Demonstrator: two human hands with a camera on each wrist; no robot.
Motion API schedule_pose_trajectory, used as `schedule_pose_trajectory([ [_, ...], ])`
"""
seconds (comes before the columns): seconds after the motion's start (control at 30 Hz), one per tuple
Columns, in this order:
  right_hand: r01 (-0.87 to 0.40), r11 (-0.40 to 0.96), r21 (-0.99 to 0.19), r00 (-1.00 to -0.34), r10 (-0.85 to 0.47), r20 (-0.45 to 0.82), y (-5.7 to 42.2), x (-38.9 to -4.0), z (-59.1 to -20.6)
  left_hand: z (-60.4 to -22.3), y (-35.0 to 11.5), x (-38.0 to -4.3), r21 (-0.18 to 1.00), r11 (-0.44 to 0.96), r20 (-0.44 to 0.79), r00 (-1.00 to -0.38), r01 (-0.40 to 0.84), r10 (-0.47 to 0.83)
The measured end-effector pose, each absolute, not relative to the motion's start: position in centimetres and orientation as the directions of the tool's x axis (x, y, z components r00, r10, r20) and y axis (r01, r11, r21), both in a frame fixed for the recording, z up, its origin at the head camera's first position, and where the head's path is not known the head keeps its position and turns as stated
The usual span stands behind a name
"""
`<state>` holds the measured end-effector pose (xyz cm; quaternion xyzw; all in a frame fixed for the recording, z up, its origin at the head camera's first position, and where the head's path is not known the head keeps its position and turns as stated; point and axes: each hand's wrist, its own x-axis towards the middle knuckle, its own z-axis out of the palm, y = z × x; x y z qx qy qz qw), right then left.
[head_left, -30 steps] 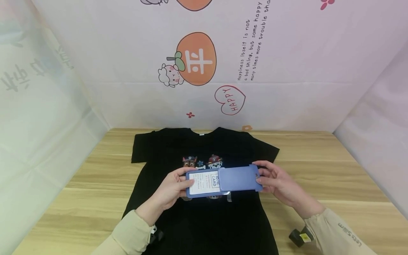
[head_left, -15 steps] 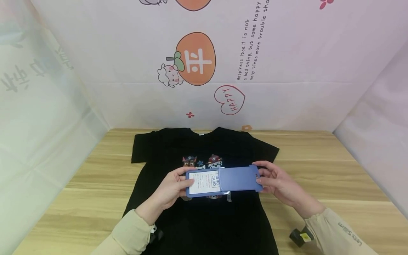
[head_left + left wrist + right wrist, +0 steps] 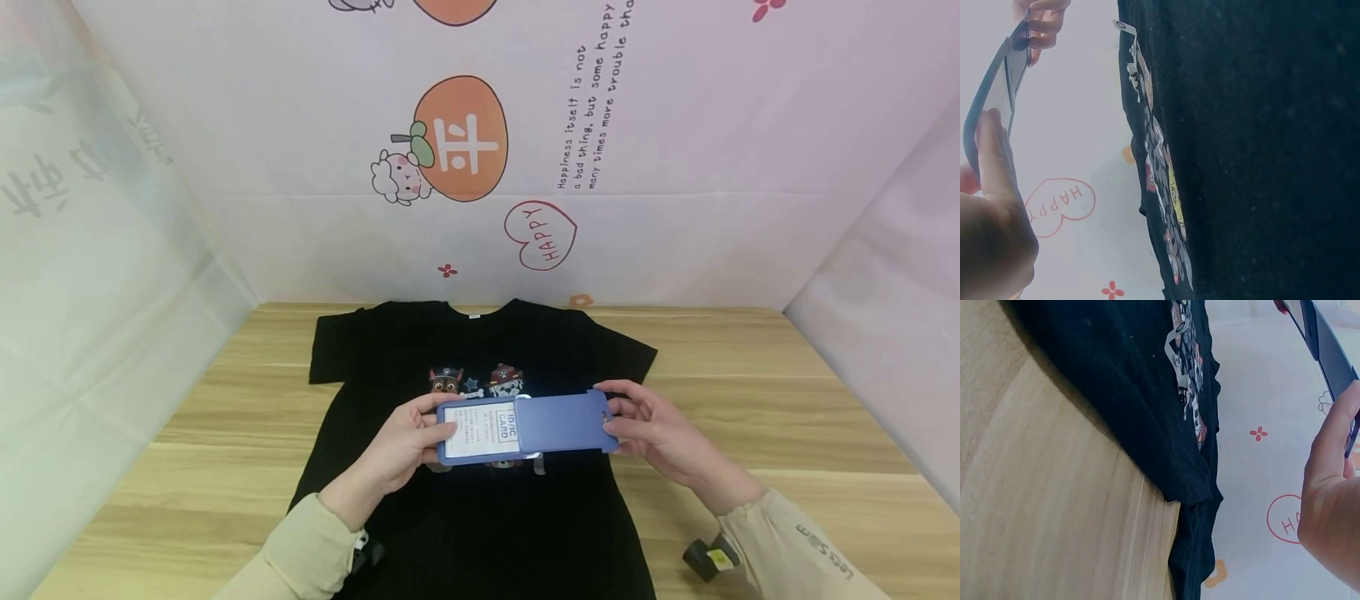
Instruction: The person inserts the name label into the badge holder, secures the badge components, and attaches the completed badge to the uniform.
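Black T-shirt (image 3: 495, 525) on wooden table (image 3: 757, 383), printed white backdrop (image 3: 697, 167) behind

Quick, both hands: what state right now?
Left hand: holding one end of the blue card holder.
Right hand: holding its other end.

We note a blue card holder (image 3: 525, 427), lower centre of the head view, raised and nearly level lengthwise. Left part: a framed white insert (image 3: 480, 430), "ID/IC CARD" printed sideways. Right part: a plain blue panel (image 3: 564, 422), extended rightward. We see it nearly edge-on, upper left, in the left wrist view.
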<state>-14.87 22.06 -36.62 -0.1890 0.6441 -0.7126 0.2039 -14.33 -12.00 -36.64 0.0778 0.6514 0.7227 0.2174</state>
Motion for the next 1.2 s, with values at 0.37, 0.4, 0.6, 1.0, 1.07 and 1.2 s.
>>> schedule_pose_trajectory([
  [0.37,0.035,-0.046,-0.998,-0.853,-0.521,-0.006,22.07,-14.96,-36.45,-36.44,-11.90,-14.38,0.979,-0.050,-0.159,-0.895,-0.197,0.416],
  [0.4,0.036,-0.040,-0.999,-0.855,-0.519,-0.010,22.04,-14.93,-36.47,-36.44,-11.88,-14.35,0.979,-0.049,-0.161,-0.896,-0.198,0.415],
  [0.6,0.032,-0.026,-0.999,-0.862,-0.507,-0.015,21.90,-14.78,-36.58,-36.42,-11.93,-14.24,0.978,-0.051,-0.161,-0.894,-0.200,0.419],
  [1.0,0.014,0.040,-0.999,-0.882,-0.470,-0.031,21.70,-14.72,-36.46,-36.59,-12.00,-14.14,0.979,-0.050,-0.161,-0.896,-0.199,0.414],
  [1.07,0.005,0.047,-0.999,-0.883,-0.469,-0.026,21.70,-14.70,-36.51,-36.60,-11.99,-14.13,0.979,-0.048,-0.159,-0.896,-0.196,0.414],
  [1.2,-0.009,0.069,-0.998,-0.888,-0.460,-0.024,21.66,-14.64,-36.49,-36.60,-12.00,-14.10,0.980,-0.045,-0.157,-0.897,-0.192,0.414],
])
